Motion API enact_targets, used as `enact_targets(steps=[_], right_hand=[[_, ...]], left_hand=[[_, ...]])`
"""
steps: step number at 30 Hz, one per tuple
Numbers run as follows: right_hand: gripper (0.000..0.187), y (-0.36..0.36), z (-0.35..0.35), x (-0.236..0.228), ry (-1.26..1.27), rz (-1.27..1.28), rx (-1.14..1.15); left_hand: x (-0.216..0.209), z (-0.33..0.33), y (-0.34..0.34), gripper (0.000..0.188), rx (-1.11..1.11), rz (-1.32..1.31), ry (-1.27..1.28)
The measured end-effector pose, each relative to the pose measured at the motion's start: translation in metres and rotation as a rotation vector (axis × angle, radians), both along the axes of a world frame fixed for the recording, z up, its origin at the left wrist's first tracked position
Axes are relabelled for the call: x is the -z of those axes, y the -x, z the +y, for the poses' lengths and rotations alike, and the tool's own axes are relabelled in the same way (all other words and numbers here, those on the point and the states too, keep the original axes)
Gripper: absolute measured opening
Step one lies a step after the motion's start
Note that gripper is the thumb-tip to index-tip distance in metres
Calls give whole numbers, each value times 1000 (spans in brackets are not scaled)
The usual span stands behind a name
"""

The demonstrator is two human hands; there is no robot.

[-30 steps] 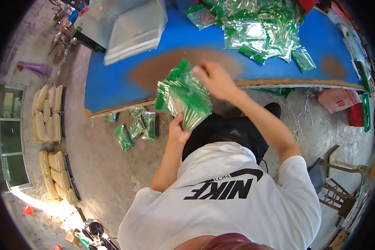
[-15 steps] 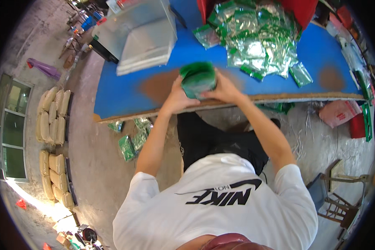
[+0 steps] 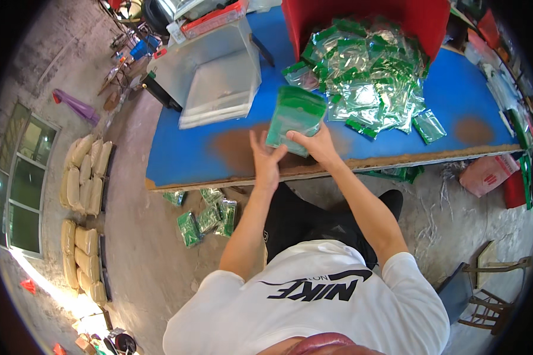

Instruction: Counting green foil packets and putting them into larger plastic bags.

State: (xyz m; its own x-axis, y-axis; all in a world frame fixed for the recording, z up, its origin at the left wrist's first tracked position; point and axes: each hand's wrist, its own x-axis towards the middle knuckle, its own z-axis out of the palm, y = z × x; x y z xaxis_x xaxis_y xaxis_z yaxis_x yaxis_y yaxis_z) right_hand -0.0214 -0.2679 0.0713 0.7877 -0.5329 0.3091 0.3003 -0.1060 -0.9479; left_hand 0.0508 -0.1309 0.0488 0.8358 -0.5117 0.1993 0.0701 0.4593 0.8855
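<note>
Above the worktop's front, the right hand grips the lower right of a stack of green-and-clear packets, probably light, slick and bendy, best held by both sides, while the left hand spreads at its lower left, contact unclear.

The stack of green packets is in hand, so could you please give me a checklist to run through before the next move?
1. Right hand gripping the stack of packets: ok, thumb on its lower part.
2. Left hand touching the stack: cannot tell; its fingers are spread beside the lower left corner.
3. Stack held together: ok, roughly even.
4. Loose packets all inside the red container: not ok, some lie on the blue tabletop.
5. Bundles off the floor: not ok.
</note>
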Motion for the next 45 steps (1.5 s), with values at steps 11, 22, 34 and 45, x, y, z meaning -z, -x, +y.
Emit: enact_targets(steps=[11, 22, 34, 45], right_hand=[[84, 30, -33, 0, 237, 216, -142], [82, 16, -28, 4, -35, 202, -130], [117, 67, -29, -97, 1011, 466, -150], [54, 65, -25, -42, 200, 284, -211]], left_hand=[[-12, 16, -23, 131, 361, -550, -411], [-1, 11, -27, 113, 311, -434, -355], [-69, -9, 16, 94, 450, -653, -601], [-45, -16, 55, 52, -32, 159, -58]])
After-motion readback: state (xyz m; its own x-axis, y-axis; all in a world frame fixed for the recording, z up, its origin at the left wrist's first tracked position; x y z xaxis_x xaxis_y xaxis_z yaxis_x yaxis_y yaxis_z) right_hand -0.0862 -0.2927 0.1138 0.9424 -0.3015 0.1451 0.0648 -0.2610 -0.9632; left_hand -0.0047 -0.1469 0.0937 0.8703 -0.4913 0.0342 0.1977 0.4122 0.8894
